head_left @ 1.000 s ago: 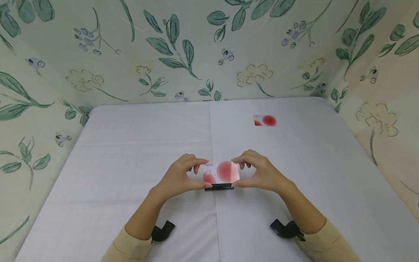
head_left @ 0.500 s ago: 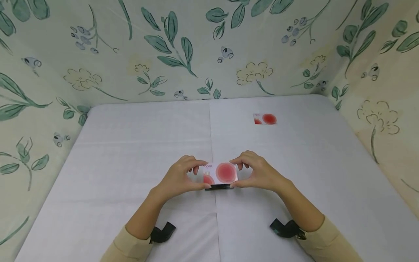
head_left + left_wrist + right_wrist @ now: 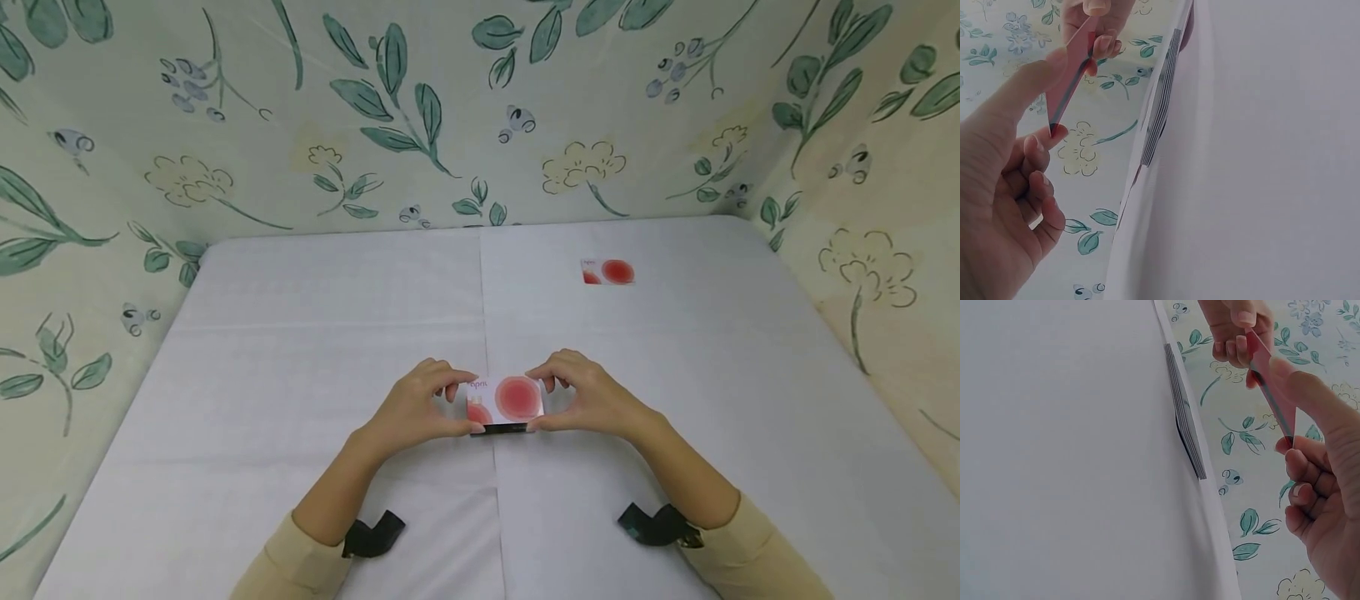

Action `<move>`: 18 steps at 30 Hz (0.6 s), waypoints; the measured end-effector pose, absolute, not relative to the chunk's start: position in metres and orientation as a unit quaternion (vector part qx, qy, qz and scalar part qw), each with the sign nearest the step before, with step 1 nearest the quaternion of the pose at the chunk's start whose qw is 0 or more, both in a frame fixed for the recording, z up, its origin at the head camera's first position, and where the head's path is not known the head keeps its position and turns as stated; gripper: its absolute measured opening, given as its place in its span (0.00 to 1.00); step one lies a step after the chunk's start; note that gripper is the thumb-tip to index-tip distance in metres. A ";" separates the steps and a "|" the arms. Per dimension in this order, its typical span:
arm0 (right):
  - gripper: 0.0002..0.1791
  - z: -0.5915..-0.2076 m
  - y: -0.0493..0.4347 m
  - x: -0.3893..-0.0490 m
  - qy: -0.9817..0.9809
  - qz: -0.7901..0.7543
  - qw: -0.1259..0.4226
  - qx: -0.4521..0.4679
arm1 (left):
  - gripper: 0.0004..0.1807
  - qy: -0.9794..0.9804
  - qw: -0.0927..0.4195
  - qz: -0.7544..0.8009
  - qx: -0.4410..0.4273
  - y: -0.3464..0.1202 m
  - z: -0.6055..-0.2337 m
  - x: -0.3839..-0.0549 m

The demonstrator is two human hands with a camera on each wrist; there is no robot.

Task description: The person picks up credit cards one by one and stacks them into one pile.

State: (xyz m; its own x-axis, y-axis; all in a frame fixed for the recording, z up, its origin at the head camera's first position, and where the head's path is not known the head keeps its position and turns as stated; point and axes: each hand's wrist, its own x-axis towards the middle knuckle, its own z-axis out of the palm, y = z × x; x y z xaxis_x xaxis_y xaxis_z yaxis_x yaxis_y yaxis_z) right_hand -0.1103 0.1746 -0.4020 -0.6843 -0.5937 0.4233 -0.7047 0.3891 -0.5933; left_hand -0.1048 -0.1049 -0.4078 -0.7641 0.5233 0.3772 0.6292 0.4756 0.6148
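Observation:
A thin card (image 3: 517, 398) with a pink circle and some lettering is stretched between my two hands near the middle of the table. My left hand (image 3: 412, 402) grips its left end, thumb at the near edge and a finger at the far edge. At the right end my right hand (image 3: 592, 396) holds it the same way. Both wrist views show the card's pinkish underside (image 3: 1072, 78) with a dark stripe. Below it, a low dark block (image 3: 502, 429) with a finely lined side (image 3: 1185, 415), like a stack of cards, lies on the cloth, mostly hidden from above.
A similar card (image 3: 609, 272) with a red circle lies flat at the back right. White cloth (image 3: 300, 333) covers the table. Floral fabric (image 3: 450, 108) hangs behind and at both sides. Black wrist mounts (image 3: 656, 525) stick out near the sleeves.
The held card has shifted slightly toward me in the head view, and the glare on it has gone. Both hands keep their grip. The view itself has shifted a little.

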 end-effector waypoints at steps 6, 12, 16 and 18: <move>0.31 -0.410 0.175 -0.112 -0.832 0.382 0.077 0.394 | 0.28 -0.852 0.072 -0.385 -0.346 -0.105 -0.415 -0.107; 0.30 -0.415 0.175 -0.112 -0.837 0.373 0.070 0.394 | 0.29 -0.852 0.085 -0.379 -0.350 -0.104 -0.424 -0.109; 0.29 -0.417 0.174 -0.112 -0.840 0.370 0.064 0.391 | 0.29 -0.856 0.088 -0.370 -0.351 -0.105 -0.427 -0.109; 0.29 -0.421 0.174 -0.113 -0.838 0.371 0.066 0.395 | 0.29 -0.860 0.082 -0.364 -0.347 -0.105 -0.428 -0.109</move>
